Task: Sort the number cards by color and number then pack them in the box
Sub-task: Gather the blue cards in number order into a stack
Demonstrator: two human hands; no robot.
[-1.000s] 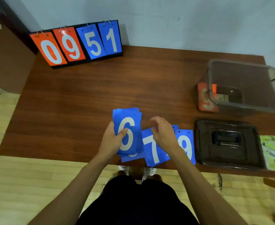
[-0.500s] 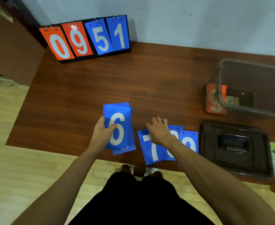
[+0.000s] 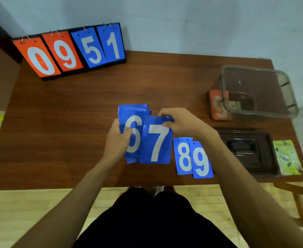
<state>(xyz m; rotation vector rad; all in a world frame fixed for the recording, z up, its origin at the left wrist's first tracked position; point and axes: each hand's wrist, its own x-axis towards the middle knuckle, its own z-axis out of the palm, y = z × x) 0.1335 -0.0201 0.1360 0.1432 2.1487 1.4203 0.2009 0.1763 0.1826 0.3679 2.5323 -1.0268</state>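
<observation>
Blue 6 stack (image 3: 133, 120) gripped by left hand (image 3: 116, 143), right hand (image 3: 182, 124) pinching 7 card (image 3: 157, 143), scoreboard (image 3: 70, 52) reading 0951

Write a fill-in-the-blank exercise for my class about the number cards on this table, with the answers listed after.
The right hand pinches the blue card numbered ____.
The left hand holds a stack fronted by number ____.
On the table, the 8 lies beside the flat card numbered ____.
The lone card by the clear box is coloured ____.
Answers: 7; 6; 9; orange.
</observation>
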